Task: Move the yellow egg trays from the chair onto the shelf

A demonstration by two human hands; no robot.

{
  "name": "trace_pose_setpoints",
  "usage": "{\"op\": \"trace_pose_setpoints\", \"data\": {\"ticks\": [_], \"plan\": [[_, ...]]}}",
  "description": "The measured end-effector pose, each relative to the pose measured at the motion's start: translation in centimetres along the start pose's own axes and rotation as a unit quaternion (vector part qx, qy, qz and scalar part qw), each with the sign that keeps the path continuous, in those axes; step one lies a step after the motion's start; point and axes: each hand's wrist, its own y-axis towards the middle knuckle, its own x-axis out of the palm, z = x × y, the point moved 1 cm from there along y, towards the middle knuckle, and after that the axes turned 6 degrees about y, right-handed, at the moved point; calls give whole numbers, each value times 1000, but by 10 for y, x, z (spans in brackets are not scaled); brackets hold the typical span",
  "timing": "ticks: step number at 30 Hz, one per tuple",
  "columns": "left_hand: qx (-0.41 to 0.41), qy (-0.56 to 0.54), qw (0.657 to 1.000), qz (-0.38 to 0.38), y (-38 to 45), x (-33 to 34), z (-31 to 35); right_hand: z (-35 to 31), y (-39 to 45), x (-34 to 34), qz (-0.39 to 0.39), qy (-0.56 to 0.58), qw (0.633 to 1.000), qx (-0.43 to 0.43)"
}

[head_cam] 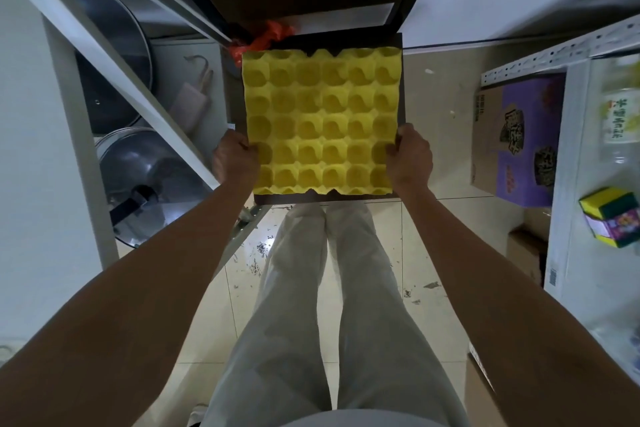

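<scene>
Both hands are gripping the yellow moulded-pulp egg trays right now, one on each side edge near the corners closest to the person. The left hand is clenched on the left edge and the right hand on the right edge, thumbs hooking over the rim into the outer cups, with the rest of the fingers tucked underneath where I can't see them. The trays are sitting over the dark brown square chair seat. I honestly can't tell whether they're resting on it or already a hair off, and I can't tell how many are in the stack either.

My take on doing this bit well: keep the grip even on both sides and lift straight up, flat. Pulp trays are light but floppy, so squeezing hard is probably just going to buckle the edges. Supporting from below seems like the better bet.

Watch the swing too. There's white metal shelving on both sides, the left white metal shelf frame holding steel pots and the right white shelf rack holding a purple cardboard box. It's a tight aisle, so keep the stack level and turn slowly.
</scene>
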Motion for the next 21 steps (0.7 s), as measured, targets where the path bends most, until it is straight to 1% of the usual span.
{"op": "trace_pose_setpoints", "data": {"ticks": [3,5,9,11,14,17,21], "plan": [[30,14,999,-7,-3,-5,7,4,0,-8,-7,14,1000,0],[63,31,998,-4,-9,-11,17,6,-6,-20,0,30,999,11],[190,77,979,-7,-30,-39,59,21,-40,-61,38,88,995,43],[258,63,964,-4,-49,-60,89,32,-69,-85,64,116,989,63],[362,4,932,8,-102,-87,136,52,-124,-123,132,181,968,114],[435,-42,899,-17,-176,-104,167,77,-199,-156,202,248,934,159],[536,-63,840,-53,-287,-112,177,109,-325,-191,279,240,896,247]]}}
